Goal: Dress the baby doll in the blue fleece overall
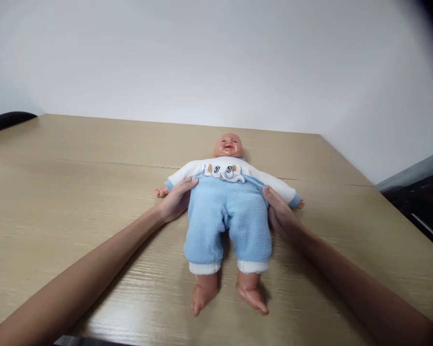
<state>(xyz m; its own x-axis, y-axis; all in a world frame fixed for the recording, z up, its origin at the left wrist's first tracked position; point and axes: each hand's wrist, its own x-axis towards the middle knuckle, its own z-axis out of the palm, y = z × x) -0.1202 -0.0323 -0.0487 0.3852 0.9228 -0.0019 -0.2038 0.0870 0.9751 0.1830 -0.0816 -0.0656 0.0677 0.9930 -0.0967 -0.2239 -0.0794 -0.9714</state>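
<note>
Baby doll [228, 202] lies face up on the wooden table [75, 192], head toward the far wall, bare feet toward the camera. It wears blue fleece pants [228, 226] with white cuffs and a white top [223, 169] with blue wrist cuffs and an elephant patch on the chest.

Left hand [176, 199] sits at the doll's side, left of the pants waistband. Fingers are curled, thumb on top, pinching the waistband edge where pants meet top. The hand is mostly closed on the fabric. The palm rests on or just above the table beside the doll.

Right hand [279, 214] mirrors it on the other side of the doll, right of the waistband. Fingertips are tucked against the fabric at the waist, thumb up near the sleeve. The grip looks closed on the pants edge, though how much fabric is inside the fingers is hard to tell from this angle.

Both forearms stretch in from the near edge of the table, either side of the doll's legs. The doll's arms are spread out flat past both hands, and its small hands are just beyond the cuffs.

A dark chair back [7, 120] shows far left of the doll, behind the table edge.
</note>
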